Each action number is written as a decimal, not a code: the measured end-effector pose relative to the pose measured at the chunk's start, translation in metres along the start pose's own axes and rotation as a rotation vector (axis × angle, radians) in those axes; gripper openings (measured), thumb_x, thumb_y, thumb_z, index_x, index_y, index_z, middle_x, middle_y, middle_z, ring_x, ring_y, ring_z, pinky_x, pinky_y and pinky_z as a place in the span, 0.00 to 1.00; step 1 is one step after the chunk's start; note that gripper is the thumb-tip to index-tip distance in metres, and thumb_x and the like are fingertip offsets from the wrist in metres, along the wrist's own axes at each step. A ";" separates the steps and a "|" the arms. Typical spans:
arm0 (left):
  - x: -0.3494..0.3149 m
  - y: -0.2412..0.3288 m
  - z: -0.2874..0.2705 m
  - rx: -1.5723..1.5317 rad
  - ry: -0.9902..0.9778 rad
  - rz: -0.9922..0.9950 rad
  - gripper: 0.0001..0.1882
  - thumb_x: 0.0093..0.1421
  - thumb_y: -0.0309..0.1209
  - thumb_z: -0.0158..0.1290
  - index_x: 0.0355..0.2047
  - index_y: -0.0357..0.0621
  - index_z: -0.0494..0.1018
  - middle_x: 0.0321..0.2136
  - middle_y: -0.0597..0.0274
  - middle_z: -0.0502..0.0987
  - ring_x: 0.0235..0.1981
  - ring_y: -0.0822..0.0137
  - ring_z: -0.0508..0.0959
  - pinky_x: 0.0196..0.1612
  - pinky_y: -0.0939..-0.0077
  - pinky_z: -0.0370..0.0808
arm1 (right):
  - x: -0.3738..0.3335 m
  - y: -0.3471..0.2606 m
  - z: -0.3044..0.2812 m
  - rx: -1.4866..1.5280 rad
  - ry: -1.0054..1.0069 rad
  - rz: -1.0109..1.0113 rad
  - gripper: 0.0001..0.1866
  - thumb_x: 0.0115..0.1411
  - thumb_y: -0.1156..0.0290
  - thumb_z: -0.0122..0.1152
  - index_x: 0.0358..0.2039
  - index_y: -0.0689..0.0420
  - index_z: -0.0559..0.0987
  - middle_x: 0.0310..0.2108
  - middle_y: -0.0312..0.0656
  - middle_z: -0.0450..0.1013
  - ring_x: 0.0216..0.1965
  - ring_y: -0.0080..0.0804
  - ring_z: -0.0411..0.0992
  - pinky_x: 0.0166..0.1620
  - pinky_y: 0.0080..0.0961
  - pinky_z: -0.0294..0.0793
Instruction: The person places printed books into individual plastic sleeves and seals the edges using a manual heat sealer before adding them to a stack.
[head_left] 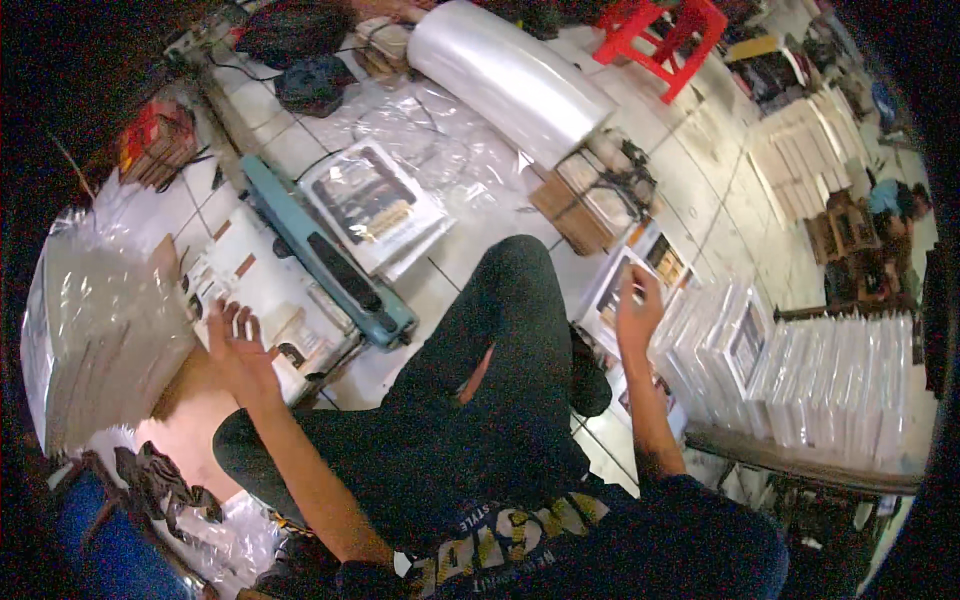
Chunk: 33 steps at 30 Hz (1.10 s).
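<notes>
My left hand point(240, 358) is open, its fingers spread over the white-topped work surface point(267, 300) left of a long teal heat sealer point(325, 255). Nothing shows in its grasp. On the right, my right hand point(638, 315) is closed, with bent fingers and thumb drawn together over a flat white-bordered printed packet point(605, 308). What those fingers hold, if anything, cannot be made out. Beyond the sealer lies a small pile of plastic-wrapped printed packets point(368, 200). Beside my left hand rises a tall stack of clear plastic sleeves point(105, 335).
Wrapped packets point(830, 385) stand in a long row at the right, beside others leaning point(712, 325). A big clear film roll point(510, 75) lies ahead, near a red stool point(665, 40) and a tied cardboard bundle point(580, 210). Loose clear film point(430, 130) covers some floor tiles.
</notes>
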<state>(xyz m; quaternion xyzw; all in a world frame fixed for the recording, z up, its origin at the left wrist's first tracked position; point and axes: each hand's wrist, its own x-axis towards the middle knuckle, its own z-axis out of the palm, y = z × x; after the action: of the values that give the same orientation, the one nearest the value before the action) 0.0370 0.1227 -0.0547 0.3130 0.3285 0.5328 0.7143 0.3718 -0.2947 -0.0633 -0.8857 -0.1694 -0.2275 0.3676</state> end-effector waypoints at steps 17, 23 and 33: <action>-0.031 -0.003 0.027 1.241 -0.919 -0.319 0.15 0.61 0.39 0.56 0.36 0.39 0.79 0.27 0.58 0.81 0.26 0.67 0.81 0.30 0.73 0.78 | 0.034 -0.129 0.223 0.718 -0.593 -0.022 0.09 0.60 0.68 0.62 0.32 0.62 0.78 0.30 0.37 0.77 0.33 0.20 0.72 0.40 0.19 0.69; -0.080 -0.053 0.078 1.018 -1.473 -0.441 0.24 0.56 0.46 0.63 0.39 0.36 0.75 0.33 0.54 0.80 0.34 0.71 0.79 0.41 0.75 0.78 | 0.055 -0.154 0.142 0.720 -0.669 -0.186 0.06 0.63 0.71 0.57 0.33 0.61 0.72 0.29 0.39 0.76 0.33 0.23 0.73 0.40 0.20 0.69; -0.169 -0.131 0.115 -0.538 -0.314 -1.135 0.33 0.64 0.50 0.52 0.58 0.37 0.60 0.55 0.47 0.69 0.57 0.54 0.70 0.60 0.53 0.66 | 0.058 -0.220 -0.019 0.297 -0.814 -0.575 0.08 0.61 0.73 0.59 0.37 0.62 0.72 0.28 0.45 0.73 0.30 0.35 0.74 0.35 0.28 0.71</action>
<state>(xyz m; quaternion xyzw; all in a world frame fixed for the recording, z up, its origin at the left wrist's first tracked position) 0.1653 -0.0829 -0.0685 -0.0252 0.1894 0.0840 0.9780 0.3120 -0.1532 0.1055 -0.7584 -0.5656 0.0699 0.3164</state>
